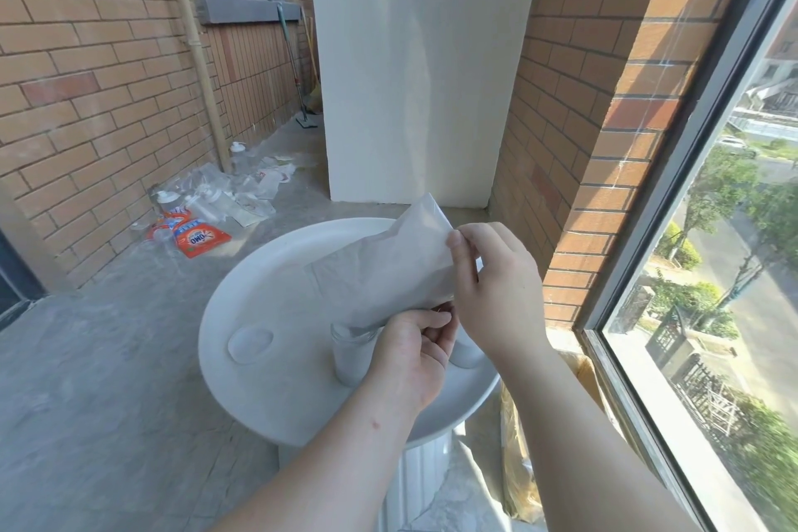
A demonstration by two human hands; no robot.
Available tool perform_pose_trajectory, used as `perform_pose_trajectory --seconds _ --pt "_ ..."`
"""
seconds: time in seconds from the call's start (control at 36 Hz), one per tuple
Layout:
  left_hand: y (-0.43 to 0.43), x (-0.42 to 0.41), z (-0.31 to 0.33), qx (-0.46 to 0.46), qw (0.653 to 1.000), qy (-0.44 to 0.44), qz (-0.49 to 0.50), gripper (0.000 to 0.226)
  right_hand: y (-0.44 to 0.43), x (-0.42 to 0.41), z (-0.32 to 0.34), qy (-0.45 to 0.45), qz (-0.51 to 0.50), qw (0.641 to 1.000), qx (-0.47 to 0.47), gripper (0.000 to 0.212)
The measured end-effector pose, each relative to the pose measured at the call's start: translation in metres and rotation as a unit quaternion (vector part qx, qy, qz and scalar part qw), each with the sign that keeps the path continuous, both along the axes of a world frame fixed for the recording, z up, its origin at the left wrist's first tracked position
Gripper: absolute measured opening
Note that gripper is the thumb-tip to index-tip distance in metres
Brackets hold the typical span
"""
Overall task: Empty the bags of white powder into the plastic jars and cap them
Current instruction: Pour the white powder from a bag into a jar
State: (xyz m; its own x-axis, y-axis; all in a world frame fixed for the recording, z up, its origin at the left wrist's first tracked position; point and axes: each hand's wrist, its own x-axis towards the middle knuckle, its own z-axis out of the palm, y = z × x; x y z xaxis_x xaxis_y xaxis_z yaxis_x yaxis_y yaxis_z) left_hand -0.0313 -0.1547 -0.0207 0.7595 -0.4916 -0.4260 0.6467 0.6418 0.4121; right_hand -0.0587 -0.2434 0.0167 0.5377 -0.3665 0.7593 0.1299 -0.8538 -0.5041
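Observation:
A clear plastic bag of white powder [388, 268] is held tilted above the round white table [267, 289], its lower end down over an open clear plastic jar [350, 352] that holds white powder. My left hand [410, 359] pinches the bag's lower end right at the jar's mouth. My right hand [492, 285] grips the bag's upper right edge. A second white jar [468, 352] stands behind my left hand, mostly hidden. A clear round lid [250, 342] lies flat on the table to the left of the jars.
Empty bottles, plastic wrappers and an orange detergent pouch [201, 237] litter the concrete floor by the left brick wall. A white panel [414, 95] stands behind the table. A window [708, 272] runs along the right, with a cardboard box [578, 371] and a plastic bag [516, 458] below it.

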Motion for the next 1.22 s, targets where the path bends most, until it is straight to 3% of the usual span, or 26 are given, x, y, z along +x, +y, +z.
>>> perform_pose_trajectory --seconds 1.22 --pt "0.0006 -0.0007 0.0018 -0.011 1.0 -0.001 0.002 0.033 -0.0014 -0.0013 0.0029 0.005 -0.003 1.0 -0.011 0.025"
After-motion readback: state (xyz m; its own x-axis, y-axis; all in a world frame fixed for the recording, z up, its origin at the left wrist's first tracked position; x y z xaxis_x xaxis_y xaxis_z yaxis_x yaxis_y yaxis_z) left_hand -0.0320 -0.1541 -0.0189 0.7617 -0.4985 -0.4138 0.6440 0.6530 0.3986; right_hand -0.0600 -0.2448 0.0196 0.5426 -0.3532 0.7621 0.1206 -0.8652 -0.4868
